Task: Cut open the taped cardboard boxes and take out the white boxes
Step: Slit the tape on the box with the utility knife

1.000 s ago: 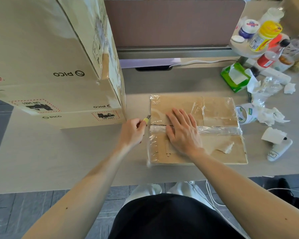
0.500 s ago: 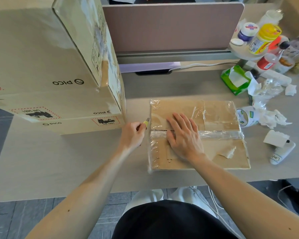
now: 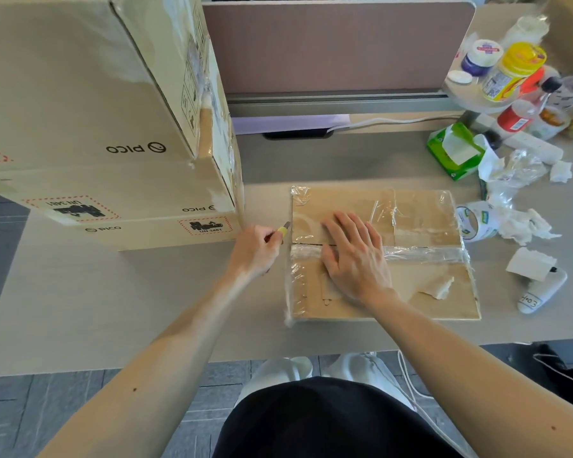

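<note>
One flat brown tape-wrapped cardboard box (image 3: 344, 201) is held steady on the pale surface (image 3: 113, 309) under the flat, open right hand (image 3: 354, 256). A yellow-handled knife (image 3: 282, 230) is gripped by the left hand (image 3: 255, 251) beside its seam.

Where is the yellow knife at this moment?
In the head view, the yellow knife is gripped by the left hand, beside the left edge of the flat taped box.

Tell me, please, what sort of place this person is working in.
Probably an office workstation: a divider panel stands behind the desk, stacked shipping cartons sit at its left, and a tissue pack and a power strip lie at the right.
</note>
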